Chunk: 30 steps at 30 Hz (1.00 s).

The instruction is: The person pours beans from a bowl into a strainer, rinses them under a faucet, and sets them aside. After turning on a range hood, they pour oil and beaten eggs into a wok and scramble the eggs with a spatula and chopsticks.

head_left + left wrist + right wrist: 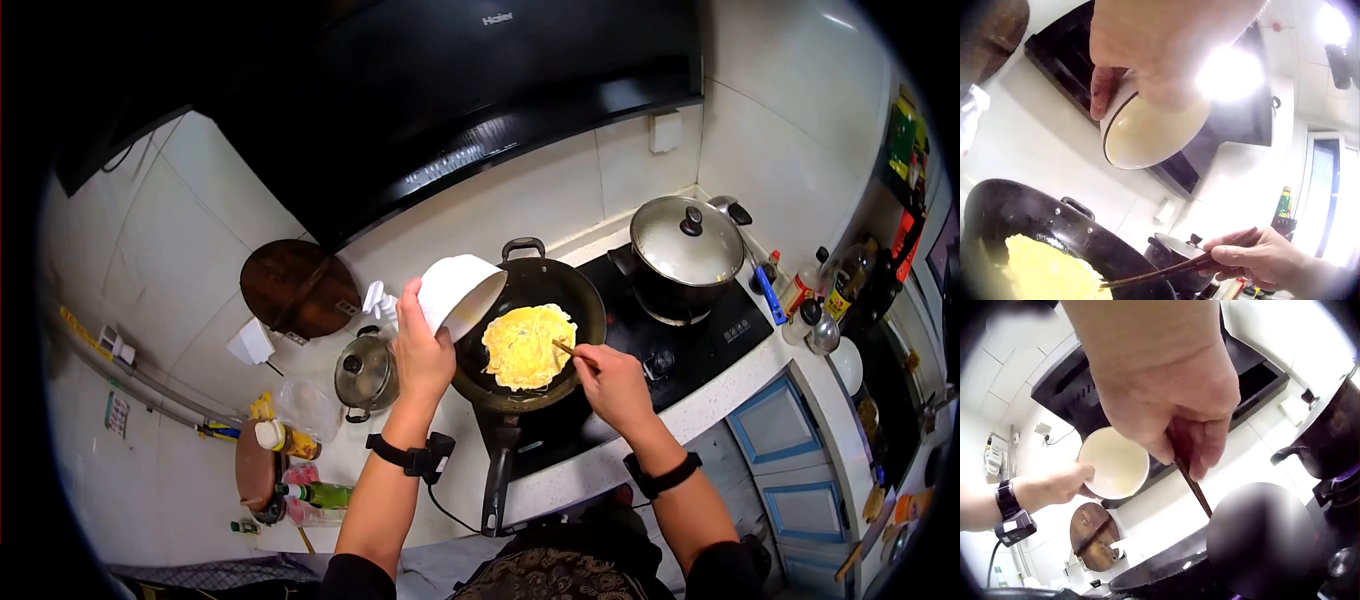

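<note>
My left hand (424, 352) grips a white bowl (458, 290) by its side, tilted over the left part of a black wok (592, 300). Inside the bowl, a thin yellowish film shows in the right wrist view. A yellow sheet of egg (528, 345) lies in the middle of the wok. With my right hand (612, 385) I pinch dark wooden chopsticks (1166, 273), whose tips touch the egg's right edge. The wok's long handle (499, 480) points toward my body.
A lidded pot (685, 245) stands on the right burner of the black cooktop (735, 325). Left of the wok is a small lidded pot (365, 375). Several bottles and a blue-handled ladle (768, 290) line the right side. A round wooden board (298, 288) leans on the wall.
</note>
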Each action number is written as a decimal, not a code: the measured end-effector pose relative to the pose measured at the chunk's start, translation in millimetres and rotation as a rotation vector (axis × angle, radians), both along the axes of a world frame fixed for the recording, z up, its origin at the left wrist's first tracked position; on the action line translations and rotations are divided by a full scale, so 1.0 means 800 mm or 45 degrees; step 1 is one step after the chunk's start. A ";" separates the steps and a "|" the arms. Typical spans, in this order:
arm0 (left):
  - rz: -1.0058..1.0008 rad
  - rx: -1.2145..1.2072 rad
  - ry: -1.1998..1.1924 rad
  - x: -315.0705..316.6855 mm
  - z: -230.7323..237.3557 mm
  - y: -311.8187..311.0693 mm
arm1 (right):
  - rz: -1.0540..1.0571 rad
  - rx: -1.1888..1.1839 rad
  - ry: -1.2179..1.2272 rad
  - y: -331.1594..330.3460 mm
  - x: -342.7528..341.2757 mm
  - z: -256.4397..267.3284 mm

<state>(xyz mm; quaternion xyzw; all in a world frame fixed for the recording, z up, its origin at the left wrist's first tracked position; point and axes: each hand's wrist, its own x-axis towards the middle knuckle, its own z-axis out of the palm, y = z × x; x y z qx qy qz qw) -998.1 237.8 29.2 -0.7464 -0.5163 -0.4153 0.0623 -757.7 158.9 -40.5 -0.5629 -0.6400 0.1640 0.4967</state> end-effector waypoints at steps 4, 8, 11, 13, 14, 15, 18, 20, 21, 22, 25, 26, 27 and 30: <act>0.125 -0.660 -0.918 -0.027 -0.027 0.001 | -0.038 -0.041 0.143 -0.015 0.010 -0.003; -0.161 -1.170 -1.586 -0.088 -0.057 -0.021 | -0.058 -0.056 0.231 -0.032 0.004 0.020; -0.186 -1.362 -1.789 -0.137 -0.090 -0.060 | 0.043 -0.036 0.220 -0.050 -0.017 0.052; -0.141 -1.423 -1.834 -0.160 -0.109 -0.092 | 0.167 0.029 0.160 -0.058 -0.039 0.074; -0.111 -1.441 -1.832 -0.168 -0.115 -0.108 | 0.263 0.104 0.132 -0.060 -0.053 0.082; -0.084 -1.460 -1.830 -0.176 -0.123 -0.124 | 0.379 0.160 0.030 -0.061 -0.066 0.095; 0.020 -1.507 -1.897 -0.198 -0.155 -0.152 | 0.793 0.197 -0.198 -0.053 -0.118 0.099; 0.011 -1.535 -1.932 -0.213 -0.181 -0.162 | 1.025 0.182 -0.404 -0.041 -0.158 0.088; 0.023 -1.539 -1.942 -0.218 -0.195 -0.165 | 1.135 0.156 -0.549 -0.032 -0.178 0.078; 0.035 -1.539 -1.949 -0.223 -0.204 -0.166 | 1.249 0.180 -0.696 -0.023 -0.198 0.065; 0.084 -1.538 -1.933 -0.244 -0.239 -0.168 | 1.417 0.331 -0.962 -0.017 -0.249 0.050; 0.103 -1.532 -1.929 -0.252 -0.254 -0.168 | 1.435 0.350 -0.968 -0.016 -0.263 0.048; 0.122 -1.518 -1.936 -0.260 -0.269 -0.169 | 1.415 0.386 -0.987 -0.016 -0.275 0.046; 0.085 -1.418 -1.989 -0.275 -0.282 -0.175 | 1.337 0.393 -1.124 -0.014 -0.309 0.026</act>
